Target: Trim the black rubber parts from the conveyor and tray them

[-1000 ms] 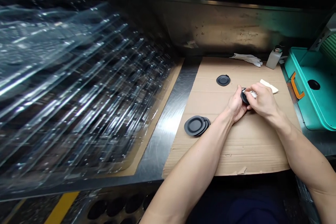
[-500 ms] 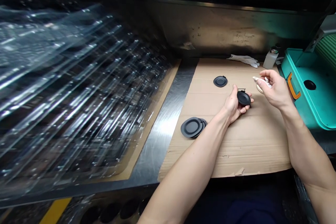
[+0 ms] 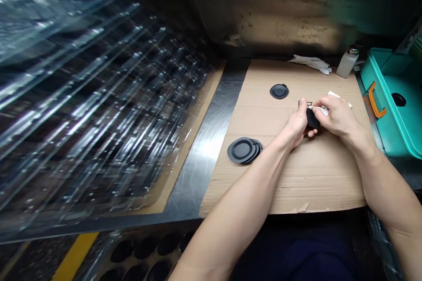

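My left hand [image 3: 297, 124] is closed around a small black oval part [image 3: 312, 118] above the cardboard sheet [image 3: 316, 175]. Pinched in my right hand [image 3: 336, 116] is a white cloth [image 3: 321, 111], which meets the upper right of that part. One black oval piece [image 3: 279, 91] lies flat on the cardboard, beyond my left hand. Several similar pieces form an overlapping stack [image 3: 242, 150] to the left of my left forearm. A flat white item [image 3: 334, 94] shows partly behind my right hand.
White gloves [image 3: 311, 63] and a capped bottle [image 3: 347, 61] are at the back. A teal bin [image 3: 379, 127] with an orange handle stands at right, a black piece inside. Blurred clear plastic trays [image 3: 99, 109] fill the left. A metal wall [image 3: 270, 17] rises behind.
My right hand has moved left and down with the white cloth, onto the black part. My left hand has turned the part to a steeper tilt. The camera view has shifted slightly.
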`<state>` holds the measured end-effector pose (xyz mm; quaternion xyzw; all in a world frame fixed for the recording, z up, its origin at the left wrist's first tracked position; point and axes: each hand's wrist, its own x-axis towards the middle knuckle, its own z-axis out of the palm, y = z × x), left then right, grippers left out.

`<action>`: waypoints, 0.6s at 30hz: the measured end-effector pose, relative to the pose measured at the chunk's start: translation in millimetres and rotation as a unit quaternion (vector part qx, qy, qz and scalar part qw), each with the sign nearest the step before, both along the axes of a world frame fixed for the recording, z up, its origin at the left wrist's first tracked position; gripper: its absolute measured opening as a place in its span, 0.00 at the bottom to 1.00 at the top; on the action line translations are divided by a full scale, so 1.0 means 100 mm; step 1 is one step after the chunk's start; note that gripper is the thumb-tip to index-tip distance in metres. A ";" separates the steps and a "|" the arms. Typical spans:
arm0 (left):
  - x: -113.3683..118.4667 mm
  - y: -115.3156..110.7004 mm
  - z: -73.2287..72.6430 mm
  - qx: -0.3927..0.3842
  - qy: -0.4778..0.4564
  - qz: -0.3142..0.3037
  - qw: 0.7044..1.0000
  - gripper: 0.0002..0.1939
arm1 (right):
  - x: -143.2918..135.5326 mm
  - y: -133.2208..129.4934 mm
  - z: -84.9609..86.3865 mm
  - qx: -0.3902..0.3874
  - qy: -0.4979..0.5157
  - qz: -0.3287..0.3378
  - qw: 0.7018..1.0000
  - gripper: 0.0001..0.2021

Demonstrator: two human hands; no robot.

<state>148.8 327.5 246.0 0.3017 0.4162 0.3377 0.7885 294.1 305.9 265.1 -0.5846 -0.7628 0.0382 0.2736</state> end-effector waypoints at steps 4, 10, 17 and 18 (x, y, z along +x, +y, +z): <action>0.02 0.01 -0.05 0.011 0.007 0.010 1.000 0.30 | 0.00 -0.02 0.03 -0.016 -0.026 -0.013 0.999 0.09; 0.02 0.00 -0.05 0.046 0.021 -0.012 0.999 0.32 | -0.01 -0.03 0.07 -0.004 -0.029 -0.008 1.000 0.10; 0.03 0.00 -0.03 0.061 0.048 -0.025 0.997 0.36 | 0.07 -0.01 0.08 -0.012 -0.031 0.011 0.999 0.09; 0.03 0.00 -0.03 0.059 0.043 -0.028 0.997 0.36 | 0.07 -0.01 0.09 -0.011 -0.030 0.011 0.999 0.09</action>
